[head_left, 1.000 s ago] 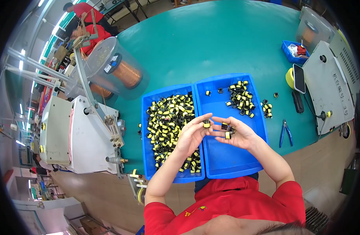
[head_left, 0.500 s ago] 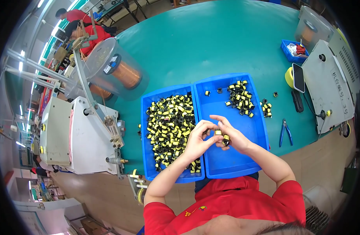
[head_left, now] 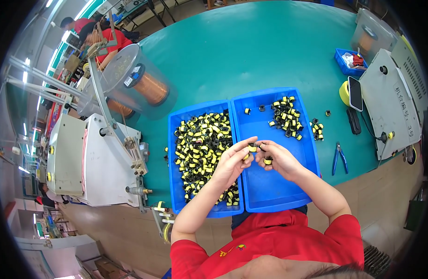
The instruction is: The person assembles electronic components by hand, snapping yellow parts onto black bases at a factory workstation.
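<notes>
Left hand [head_left: 230, 163] grasping small black-and-yellow coils [head_left: 252, 148] near the middle of the frame, right hand [head_left: 283, 162] curled around another coil [head_left: 268, 161] just beside, heaped blue tray [head_left: 209, 213] left of centre, second blue tray [head_left: 272, 188] beneath.

Green table [head_left: 251, 51], loaded front edge
L bin [head_left: 171, 144] & R bin [head_left: 279, 183] there; coils [head_left: 318, 131], pliers [head_left: 335, 162] toward R end; sm. tray [head_left: 349, 71] by R edge.

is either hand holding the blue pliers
No, the blue pliers lie on the green table, while the left hand and right hand hold small yellow-and-black parts.
</notes>
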### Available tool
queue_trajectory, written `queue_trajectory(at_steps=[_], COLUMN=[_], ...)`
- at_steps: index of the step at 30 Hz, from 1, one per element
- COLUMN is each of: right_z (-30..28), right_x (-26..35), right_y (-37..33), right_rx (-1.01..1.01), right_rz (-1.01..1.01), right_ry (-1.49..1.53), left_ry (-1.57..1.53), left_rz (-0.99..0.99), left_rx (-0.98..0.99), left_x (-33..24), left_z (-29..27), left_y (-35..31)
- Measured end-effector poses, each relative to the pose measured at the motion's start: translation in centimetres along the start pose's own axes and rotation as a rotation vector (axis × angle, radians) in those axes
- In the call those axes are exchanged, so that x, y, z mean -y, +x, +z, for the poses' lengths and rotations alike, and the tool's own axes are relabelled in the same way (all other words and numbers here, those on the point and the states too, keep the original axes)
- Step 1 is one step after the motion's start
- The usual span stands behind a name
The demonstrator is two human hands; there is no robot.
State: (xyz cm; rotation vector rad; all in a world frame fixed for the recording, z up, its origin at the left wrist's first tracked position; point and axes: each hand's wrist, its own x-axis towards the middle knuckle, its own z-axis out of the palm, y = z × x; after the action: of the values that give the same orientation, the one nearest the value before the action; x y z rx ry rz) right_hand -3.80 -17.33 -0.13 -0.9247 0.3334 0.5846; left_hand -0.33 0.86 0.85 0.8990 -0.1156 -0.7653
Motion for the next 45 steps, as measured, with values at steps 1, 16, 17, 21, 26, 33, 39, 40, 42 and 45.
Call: queue_trajectory(at_steps=[1, 16, 17, 21, 26, 33, 39, 40, 42, 45], right_z=[0.2, 1.4, 1.4, 1.0, 1.4, 0.4, 0.5, 0.7, 1.0, 1.3], right_x=[0.0, -0.5, -0.4, -1.1, -0.7, -0.8, -1.1, -0.9, -0.6, -0.2], right_y=[0.0, -0.8, -0.8, -0.5, -1.0, -0.1, 0.2, 0.0, -0.3, -0.8], right_rx=[-0.012, -0.116, -0.117, -0.098, -0.150, -0.166, -0.180, -0.177, -0.172, -0.108], right_rz=[-0.047, -0.575, -0.591, -0.963, -0.716, -0.658, -0.772, -0.758, -0.744, -0.723], right_ry=[-0.047, -0.685, -0.754, -1.018, -0.888, -0.672, -0.510, -0.515, -0.520, -0.502], left_ry=[-0.001, 0.236, 0.237, 0.630, 0.712, 0.733, 0.310, 0.148, -0.047, -0.193], left_rz=[0.000, 0.090, 0.088, 0.164, 0.290, 0.367, 0.084, 0.010, -0.083, -0.121], left_rx=[-0.001, -0.157, -0.154, -0.208, -0.199, -0.213, -0.176, -0.134, -0.077, -0.065], left_x=[0.0, 1.1, 1.2, 1.6, 1.9, 1.7, 0.4, 0.0, -0.1, 0.0], left_z=[-0.2, -0.1, 0.0, 0.0, 0.4, 0.8, 0.6, 0.4, -0.1, -0.4], left_y=[0.1, 0.1, 0.2, 0.4, 0.4, 0.0, 0.0, 0.0, 0.2, 0.4])
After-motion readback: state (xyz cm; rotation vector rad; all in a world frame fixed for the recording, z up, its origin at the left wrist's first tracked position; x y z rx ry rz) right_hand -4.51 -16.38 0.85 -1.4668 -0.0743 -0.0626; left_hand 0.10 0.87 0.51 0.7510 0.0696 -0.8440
